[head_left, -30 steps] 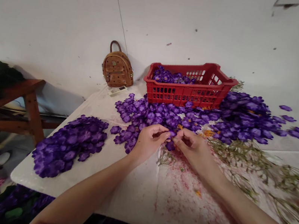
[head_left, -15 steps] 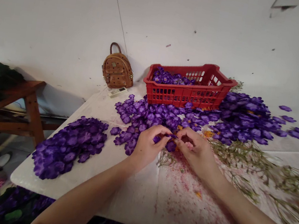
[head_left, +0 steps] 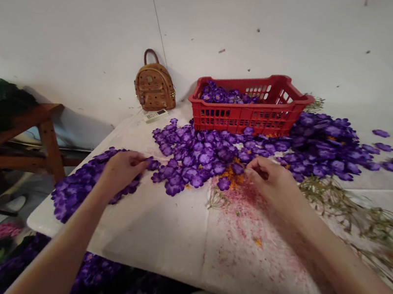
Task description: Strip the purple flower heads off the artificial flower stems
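My left hand (head_left: 121, 171) is over the right side of the left petal pile (head_left: 77, 190), its thumb and fingertips pinched at a purple flower piece (head_left: 151, 163). Over the middle of the table, my right hand (head_left: 269, 178) has its fingers curled and pressed together at the edge of another purple flower piece (head_left: 238, 168), beside small orange bits (head_left: 228, 174). Between the hands spreads a heap of purple flower pieces (head_left: 198, 157). One loose piece (head_left: 224, 183) lies just in front of it.
A red crate (head_left: 242, 117) holding purple flowers stands at the back, with a brown backpack (head_left: 156, 88) to its left. A larger purple pile (head_left: 327, 143) and green stems (head_left: 367, 219) lie on the right. Pink crumbs cover the white table (head_left: 166, 241) near the centre.
My hands have parted. The left hand has moved left to the near-left petal pile, while the right one has shifted slightly right and up. The view has tilted a little.
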`<state>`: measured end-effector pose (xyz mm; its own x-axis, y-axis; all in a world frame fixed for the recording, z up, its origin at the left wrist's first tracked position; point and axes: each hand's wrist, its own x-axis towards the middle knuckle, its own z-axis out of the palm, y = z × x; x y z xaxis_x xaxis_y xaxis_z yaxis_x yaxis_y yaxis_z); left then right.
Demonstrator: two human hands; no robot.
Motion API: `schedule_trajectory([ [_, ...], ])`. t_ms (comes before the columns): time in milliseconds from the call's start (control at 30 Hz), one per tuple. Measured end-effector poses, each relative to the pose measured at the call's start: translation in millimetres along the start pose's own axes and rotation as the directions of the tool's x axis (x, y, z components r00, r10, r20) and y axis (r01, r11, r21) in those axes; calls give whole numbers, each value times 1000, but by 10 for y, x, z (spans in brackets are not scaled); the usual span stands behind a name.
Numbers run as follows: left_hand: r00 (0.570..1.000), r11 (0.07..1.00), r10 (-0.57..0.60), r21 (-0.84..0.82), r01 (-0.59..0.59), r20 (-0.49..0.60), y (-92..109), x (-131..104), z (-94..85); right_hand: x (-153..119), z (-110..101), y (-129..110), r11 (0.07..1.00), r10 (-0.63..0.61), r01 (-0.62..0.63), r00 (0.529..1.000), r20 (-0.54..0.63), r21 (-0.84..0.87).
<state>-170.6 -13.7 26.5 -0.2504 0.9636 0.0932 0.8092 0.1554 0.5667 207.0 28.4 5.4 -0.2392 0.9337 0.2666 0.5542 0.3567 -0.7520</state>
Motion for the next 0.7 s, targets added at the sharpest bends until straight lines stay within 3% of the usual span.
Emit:
schedule_trajectory([
  [100,992,931,-35,356,77,-123,-224,-88,-226,-18,56,30,995,-5,13,997,78,-100],
  [200,978,926,105,376,-31,-178,-100,-123,-139,-35,224,49,985,33,-10,991,126,-175],
  [367,935,942,333,-8,-337,-122,569,-105,443,-48,357,49,996,-63,70,989,131,-49],
  [433,916,901,401,-187,-392,8,835,-115,687,-44,332,39,996,-79,74,991,112,45],
  [500,903,864,410,-372,-339,128,1036,-134,900,-29,303,28,989,-65,49,991,117,140],
  [600,882,800,380,-576,-164,277,1198,-155,1147,-6,268,7,973,-54,25,991,125,228],
  [700,900,749,328,-660,-62,288,1226,-142,1279,-91,180,-38,990,-35,19,993,112,139],
])
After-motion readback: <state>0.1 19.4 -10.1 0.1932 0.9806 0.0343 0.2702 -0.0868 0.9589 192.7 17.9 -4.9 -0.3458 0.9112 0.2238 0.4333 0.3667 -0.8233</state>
